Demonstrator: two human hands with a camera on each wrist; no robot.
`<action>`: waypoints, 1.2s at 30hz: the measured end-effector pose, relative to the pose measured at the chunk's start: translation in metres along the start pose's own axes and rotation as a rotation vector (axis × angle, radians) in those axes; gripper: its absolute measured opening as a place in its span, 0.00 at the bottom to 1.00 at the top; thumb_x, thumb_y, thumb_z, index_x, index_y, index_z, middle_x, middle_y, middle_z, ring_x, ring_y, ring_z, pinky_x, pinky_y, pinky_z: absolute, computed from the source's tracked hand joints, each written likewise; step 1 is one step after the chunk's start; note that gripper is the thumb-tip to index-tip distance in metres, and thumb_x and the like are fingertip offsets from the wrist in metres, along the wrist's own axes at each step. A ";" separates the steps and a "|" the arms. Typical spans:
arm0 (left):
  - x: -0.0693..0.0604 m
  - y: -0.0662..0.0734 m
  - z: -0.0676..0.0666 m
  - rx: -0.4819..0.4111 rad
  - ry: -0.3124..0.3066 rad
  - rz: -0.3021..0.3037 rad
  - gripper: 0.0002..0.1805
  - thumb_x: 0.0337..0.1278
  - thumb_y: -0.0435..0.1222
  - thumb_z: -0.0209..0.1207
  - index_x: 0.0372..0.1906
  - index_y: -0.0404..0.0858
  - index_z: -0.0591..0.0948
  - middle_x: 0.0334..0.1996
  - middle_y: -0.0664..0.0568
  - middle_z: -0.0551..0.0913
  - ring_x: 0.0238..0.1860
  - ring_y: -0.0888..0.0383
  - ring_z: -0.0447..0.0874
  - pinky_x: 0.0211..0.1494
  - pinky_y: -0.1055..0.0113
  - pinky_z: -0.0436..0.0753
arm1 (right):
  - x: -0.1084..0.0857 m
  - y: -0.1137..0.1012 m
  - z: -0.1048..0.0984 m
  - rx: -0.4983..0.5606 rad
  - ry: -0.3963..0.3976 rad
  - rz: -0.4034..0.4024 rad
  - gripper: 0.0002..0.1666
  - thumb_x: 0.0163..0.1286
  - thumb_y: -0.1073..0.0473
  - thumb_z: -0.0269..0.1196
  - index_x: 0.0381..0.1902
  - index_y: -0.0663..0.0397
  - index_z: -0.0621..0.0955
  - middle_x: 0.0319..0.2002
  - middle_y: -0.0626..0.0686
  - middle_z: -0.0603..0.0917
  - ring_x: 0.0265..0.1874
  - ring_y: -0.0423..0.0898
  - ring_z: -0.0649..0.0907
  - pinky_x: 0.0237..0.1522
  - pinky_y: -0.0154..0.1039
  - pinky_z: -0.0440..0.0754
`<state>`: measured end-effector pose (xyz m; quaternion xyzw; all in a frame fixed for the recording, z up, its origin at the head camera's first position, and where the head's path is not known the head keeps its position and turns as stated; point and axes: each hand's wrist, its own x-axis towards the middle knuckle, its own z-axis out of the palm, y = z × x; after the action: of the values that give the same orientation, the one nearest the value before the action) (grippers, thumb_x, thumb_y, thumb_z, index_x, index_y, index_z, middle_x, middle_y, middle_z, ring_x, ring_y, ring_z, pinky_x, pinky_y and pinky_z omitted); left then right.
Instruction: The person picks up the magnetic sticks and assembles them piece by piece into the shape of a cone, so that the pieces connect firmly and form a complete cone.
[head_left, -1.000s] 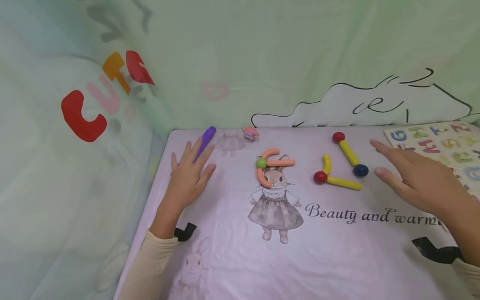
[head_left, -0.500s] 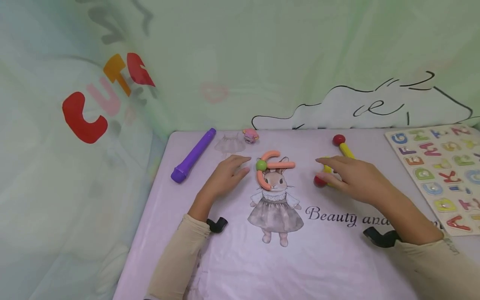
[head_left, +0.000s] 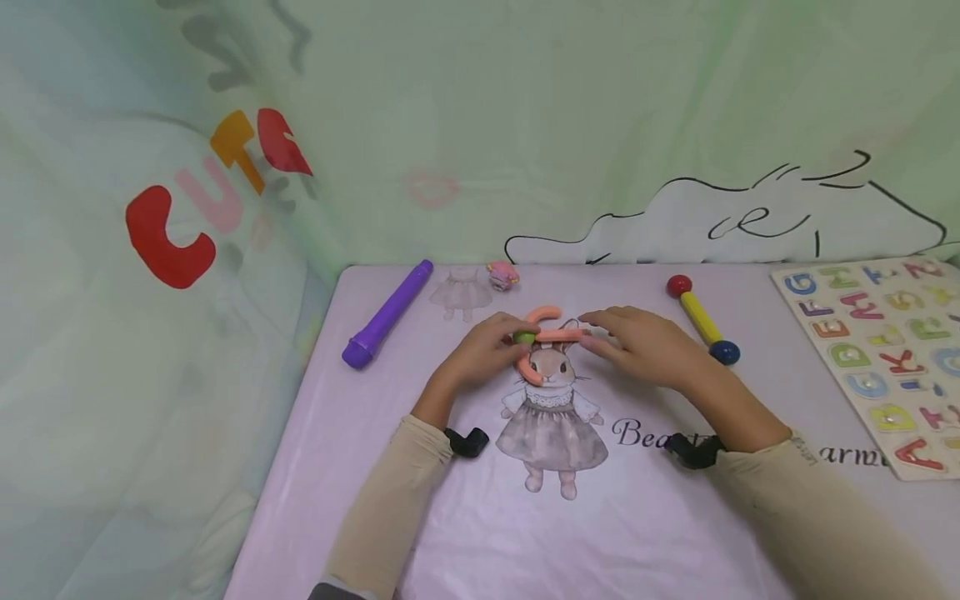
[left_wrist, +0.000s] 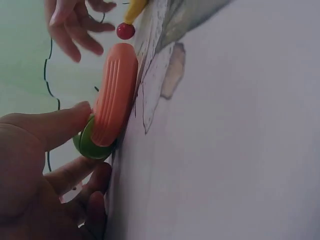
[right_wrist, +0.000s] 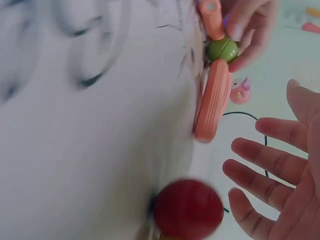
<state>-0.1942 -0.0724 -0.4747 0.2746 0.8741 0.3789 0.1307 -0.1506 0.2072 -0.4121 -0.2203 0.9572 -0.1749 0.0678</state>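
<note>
We pinched the green ball (right_wrist: 222, 51) on the table (head_left: 487, 550) with our left hand (head_left: 480, 348), three orange rods (head_left: 561, 335) already joined; our right hand (head_left: 647, 343) spread empty nearby; the yellow rod (head_left: 701, 318) lay separate

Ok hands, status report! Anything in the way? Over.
Left grip pinching green ball, orange sticks attached. Right grip empty, fingers extended. Red ball near right grip.

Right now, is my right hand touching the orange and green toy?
Apart. The right wrist view shows it: a strip of pale backdrop separates the right hand from the orange and green toy.
</note>
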 end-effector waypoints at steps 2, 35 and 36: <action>0.000 -0.003 0.001 0.022 -0.020 -0.020 0.19 0.72 0.40 0.60 0.64 0.51 0.80 0.56 0.55 0.80 0.55 0.60 0.76 0.60 0.62 0.77 | 0.010 -0.003 0.003 0.029 0.000 0.004 0.32 0.79 0.38 0.54 0.69 0.52 0.76 0.65 0.61 0.80 0.68 0.64 0.75 0.66 0.66 0.72; -0.003 -0.010 -0.007 -0.036 -0.023 0.013 0.14 0.72 0.40 0.60 0.58 0.46 0.78 0.47 0.53 0.78 0.46 0.58 0.74 0.51 0.65 0.73 | 0.098 -0.005 0.039 0.176 -0.057 -0.192 0.10 0.74 0.60 0.62 0.48 0.59 0.84 0.64 0.64 0.79 0.65 0.63 0.76 0.69 0.63 0.62; -0.003 -0.010 -0.007 -0.027 -0.024 0.012 0.14 0.72 0.41 0.60 0.58 0.46 0.77 0.46 0.52 0.78 0.45 0.58 0.74 0.50 0.65 0.73 | 0.098 -0.005 0.039 0.176 -0.062 -0.182 0.11 0.75 0.60 0.61 0.49 0.60 0.84 0.64 0.64 0.79 0.65 0.63 0.75 0.69 0.63 0.63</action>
<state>-0.1988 -0.0840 -0.4775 0.2824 0.8657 0.3879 0.1428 -0.2282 0.1472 -0.4518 -0.3048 0.9117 -0.2566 0.1003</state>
